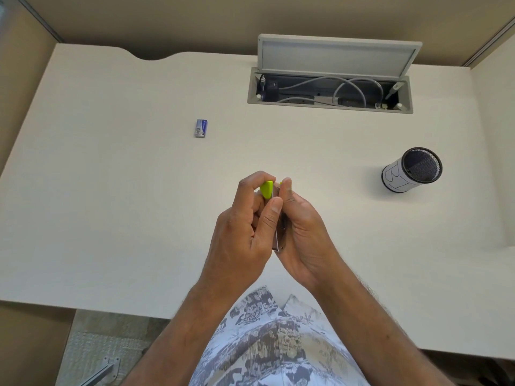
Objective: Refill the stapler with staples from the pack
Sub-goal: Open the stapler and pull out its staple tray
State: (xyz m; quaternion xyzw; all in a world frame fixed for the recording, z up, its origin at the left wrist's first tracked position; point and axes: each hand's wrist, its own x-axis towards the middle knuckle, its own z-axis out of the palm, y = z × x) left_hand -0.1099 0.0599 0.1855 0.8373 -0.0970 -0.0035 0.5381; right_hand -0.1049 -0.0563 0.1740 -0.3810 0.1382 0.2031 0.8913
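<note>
A lime-green stapler with a metal underside is held upright between both hands above the middle of the white desk. My left hand wraps its left side, thumb pressed along the metal part. My right hand cups the right side, with a fingertip at the green top. Most of the stapler is hidden by the fingers, so I cannot tell whether it is open. The small blue staple pack lies on the desk, far to the upper left of the hands.
A black mesh pen cup with a white label stands to the right. At the back, a cable box is set into the desk with its grey lid raised and cables inside. The desk's near edge runs just below my forearms.
</note>
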